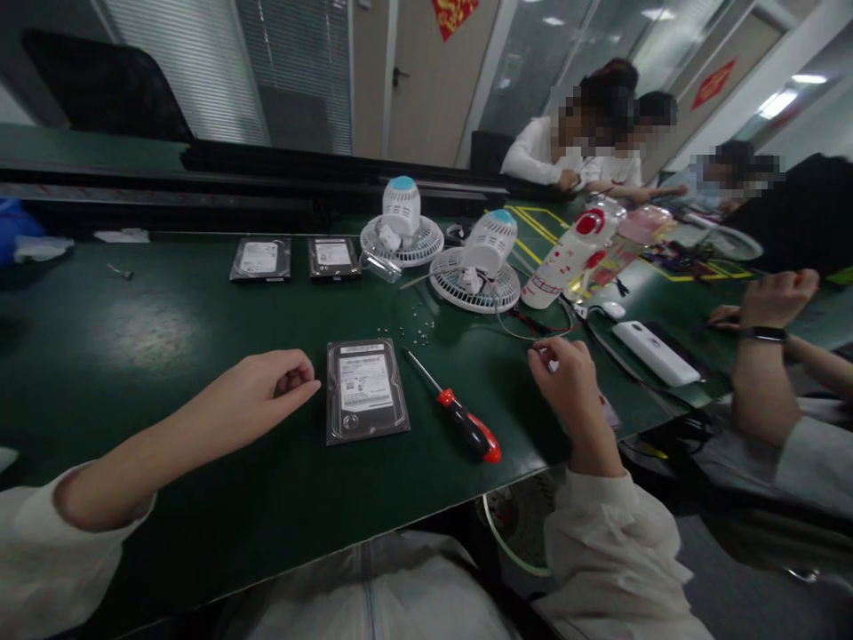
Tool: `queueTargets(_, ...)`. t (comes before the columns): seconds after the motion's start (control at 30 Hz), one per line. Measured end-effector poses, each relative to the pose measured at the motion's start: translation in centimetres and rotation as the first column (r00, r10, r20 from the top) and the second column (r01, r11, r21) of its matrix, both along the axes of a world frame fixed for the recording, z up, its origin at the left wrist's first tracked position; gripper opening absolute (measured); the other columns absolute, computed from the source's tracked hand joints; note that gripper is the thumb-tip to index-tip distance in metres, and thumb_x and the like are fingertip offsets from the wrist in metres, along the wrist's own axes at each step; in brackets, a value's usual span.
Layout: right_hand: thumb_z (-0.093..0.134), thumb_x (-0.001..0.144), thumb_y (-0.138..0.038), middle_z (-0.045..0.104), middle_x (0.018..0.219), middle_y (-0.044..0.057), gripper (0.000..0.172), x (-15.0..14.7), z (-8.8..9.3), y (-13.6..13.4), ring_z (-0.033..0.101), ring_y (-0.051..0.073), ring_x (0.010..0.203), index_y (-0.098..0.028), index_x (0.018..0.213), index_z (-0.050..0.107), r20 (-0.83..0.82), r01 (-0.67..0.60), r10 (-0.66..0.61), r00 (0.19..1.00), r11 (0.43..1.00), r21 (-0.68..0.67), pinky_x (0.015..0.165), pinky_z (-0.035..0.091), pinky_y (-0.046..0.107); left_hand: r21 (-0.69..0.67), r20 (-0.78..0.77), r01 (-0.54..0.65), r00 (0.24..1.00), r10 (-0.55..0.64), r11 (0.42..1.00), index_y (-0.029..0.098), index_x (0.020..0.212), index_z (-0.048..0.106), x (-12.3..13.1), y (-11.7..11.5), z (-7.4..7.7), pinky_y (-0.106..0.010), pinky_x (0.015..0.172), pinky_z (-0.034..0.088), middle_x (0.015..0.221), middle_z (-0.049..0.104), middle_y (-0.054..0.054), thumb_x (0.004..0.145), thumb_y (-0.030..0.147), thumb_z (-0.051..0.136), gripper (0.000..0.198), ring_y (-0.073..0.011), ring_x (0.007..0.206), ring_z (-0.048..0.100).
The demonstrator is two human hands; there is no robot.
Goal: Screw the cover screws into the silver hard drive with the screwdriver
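Observation:
A hard drive (366, 391) lies label side up on the green table in front of me. Just left of its edge, my left hand (273, 382) is held with fingers loosely curled and thumb apart, nothing in it. A screwdriver (466, 422) with a red and black handle lies right of the drive, its tip towards several small screws (417, 338). My right hand (566, 378) is over the table right of the screwdriver, its fingers curled in. A small pale bit shows by its fingers; I cannot make out what it is.
Two more hard drives (261, 258) lie farther back. Beside them are two white fans (402, 227), bottles (566, 253), cables and a white power bank-like block (657, 353). A co-worker's arm (766, 373) rests at the right. Below the table edge stands a bin (516, 520).

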State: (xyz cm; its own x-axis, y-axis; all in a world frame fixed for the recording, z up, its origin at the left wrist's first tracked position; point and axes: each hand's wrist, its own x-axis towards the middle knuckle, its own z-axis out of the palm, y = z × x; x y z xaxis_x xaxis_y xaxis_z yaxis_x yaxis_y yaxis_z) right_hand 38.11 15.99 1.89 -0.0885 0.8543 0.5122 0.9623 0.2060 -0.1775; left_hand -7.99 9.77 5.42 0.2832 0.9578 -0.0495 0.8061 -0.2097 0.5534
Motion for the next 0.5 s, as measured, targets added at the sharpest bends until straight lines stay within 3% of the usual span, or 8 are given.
queueTargets(0.33, 0.065, 0.095, -0.039, 0.061, 0.077, -0.001, 0.025, 1.9, -0.8, 0.1, 0.059, 0.014, 0.077, -0.015, 0.097, 0.067, 0.101, 0.098, -0.095, 0.990, 0.995, -0.020, 0.081, 0.054, 0.035, -0.044, 0.002, -0.012, 1.000, 0.012, 0.999, 0.021, 0.093, 0.066, -0.7, -1.1, -0.6, -0.034, 0.063, 0.047, 0.083, 0.065, -0.004, 0.096, 0.048, 0.051, 0.031, -0.0212, 0.073, 0.060)
queueTargets(0.5, 0.063, 0.098, -0.043, 0.069, 0.097, 0.003, 0.030, 1.8, -1.3, 0.7, 0.067, 0.015, 0.089, -0.014, 0.105, 0.067, 0.088, 0.102, -0.100, 0.991, 0.994, -0.024, 0.086, 0.058, 0.037, -0.023, 0.011, 0.016, 1.000, -0.016, 1.000, 0.021, 0.093, 0.066, 0.1, -0.9, -0.6, -0.035, 0.066, 0.047, 0.085, 0.066, -0.004, 0.096, 0.045, 0.050, 0.029, -0.0216, 0.074, 0.061)
